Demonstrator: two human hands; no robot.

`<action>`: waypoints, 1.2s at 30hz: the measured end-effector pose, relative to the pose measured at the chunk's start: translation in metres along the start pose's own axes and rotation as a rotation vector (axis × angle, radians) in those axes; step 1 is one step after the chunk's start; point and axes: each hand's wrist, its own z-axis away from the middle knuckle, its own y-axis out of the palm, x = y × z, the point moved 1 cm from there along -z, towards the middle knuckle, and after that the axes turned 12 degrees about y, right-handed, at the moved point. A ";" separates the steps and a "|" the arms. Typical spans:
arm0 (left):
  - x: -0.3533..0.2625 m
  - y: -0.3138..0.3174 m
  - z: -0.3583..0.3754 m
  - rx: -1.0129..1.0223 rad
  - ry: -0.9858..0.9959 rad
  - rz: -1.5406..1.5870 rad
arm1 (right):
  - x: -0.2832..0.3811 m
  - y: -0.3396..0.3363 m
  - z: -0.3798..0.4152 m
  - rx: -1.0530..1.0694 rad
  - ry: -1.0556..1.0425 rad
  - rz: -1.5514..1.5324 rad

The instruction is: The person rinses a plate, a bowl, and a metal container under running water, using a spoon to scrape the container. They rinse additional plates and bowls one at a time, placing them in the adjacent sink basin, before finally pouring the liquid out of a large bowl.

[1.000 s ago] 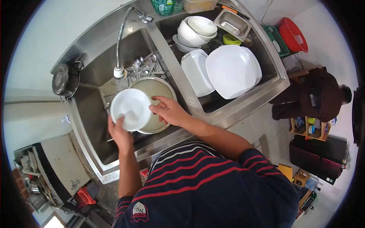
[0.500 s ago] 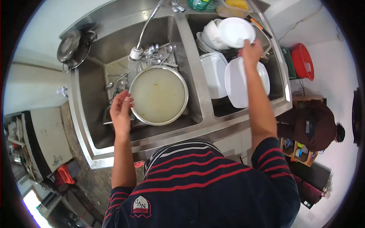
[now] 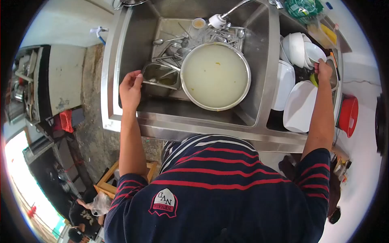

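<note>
My right hand (image 3: 323, 71) is closed on the rim of a white bowl (image 3: 314, 52), which lies tilted against other white bowls (image 3: 297, 46) in the right basin. Below that hand are a large white plate (image 3: 299, 107) and a white rectangular dish (image 3: 285, 83). Over the left basin, my left hand (image 3: 130, 90) has loosely bent fingers and appears to hold nothing. Its fingertips are right by the corner of a small metal tray (image 3: 160, 84). A wide metal basin of cloudy water (image 3: 215, 77) stands beside the tray.
Spoons and other cutlery (image 3: 174, 49) lie behind the water basin, near a small cup (image 3: 198, 23). A white spray head (image 3: 217, 21) hangs above on a hose. At right is a red tub (image 3: 348, 115). Another person (image 3: 85, 214) is at lower left.
The view has shifted left, so the sink appears farther right. My right hand has brought the white bowl against the other bowls. My left hand is now by the small tray, away from the water basin.
</note>
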 end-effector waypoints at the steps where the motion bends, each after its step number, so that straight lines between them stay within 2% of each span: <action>1: 0.003 0.001 -0.002 0.024 -0.026 -0.001 | 0.002 0.005 -0.001 0.007 -0.007 0.005; 2: 0.005 0.004 -0.003 0.019 -0.029 0.003 | 0.001 0.008 -0.002 0.010 -0.023 0.031; 4: 0.002 0.016 -0.007 0.228 -0.039 -0.197 | -0.006 0.006 -0.014 0.004 -0.043 0.060; 5: 0.002 0.022 -0.010 0.229 -0.036 -0.191 | -0.009 0.007 -0.026 -0.007 -0.032 0.144; 7: -0.001 0.036 -0.015 0.415 0.091 -0.307 | -0.006 0.008 -0.028 -0.022 -0.015 0.228; 9: -0.004 0.052 -0.022 0.463 0.145 -0.353 | -0.001 0.006 -0.022 -0.375 -0.391 0.703; 11: -0.004 0.073 -0.034 0.574 0.152 -0.456 | 0.002 0.001 -0.008 -0.206 -0.228 0.646; 13: 0.006 0.099 -0.044 0.642 0.164 -0.443 | 0.003 -0.002 0.015 -0.476 -0.330 0.612; 15: 0.019 0.121 -0.050 0.712 0.180 -0.426 | 0.004 -0.007 0.055 -0.515 -0.296 0.546; 17: 0.029 0.137 -0.056 0.681 0.264 -0.592 | -0.001 -0.016 0.080 -0.520 -0.361 0.426; 19: 0.034 0.143 -0.057 0.681 0.302 -0.618 | -0.011 -0.025 0.121 -0.468 -0.385 0.342; 21: 0.048 0.147 -0.058 0.598 0.316 -0.521 | -0.027 -0.030 0.162 -0.224 -0.430 0.189; 23: 0.053 0.149 -0.059 0.606 0.365 -0.525 | -0.057 -0.029 0.199 -0.124 -0.399 0.078; 27: 0.057 0.157 -0.076 0.660 0.321 -0.591 | -0.085 -0.031 0.301 0.018 -0.201 -0.226; 29: 0.077 0.162 -0.096 0.617 0.373 -0.487 | -0.109 -0.033 0.328 -0.025 -0.163 -0.167; 31: 0.076 0.163 -0.110 0.658 0.359 -0.458 | -0.137 -0.041 0.339 -0.046 -0.247 -0.195; 34: 0.057 0.163 -0.114 0.770 0.299 -0.492 | -0.156 -0.053 0.350 -0.181 -0.248 -0.175; 36: 0.051 0.162 -0.115 0.732 0.234 -0.454 | -0.165 -0.055 0.350 -0.151 -0.269 -0.310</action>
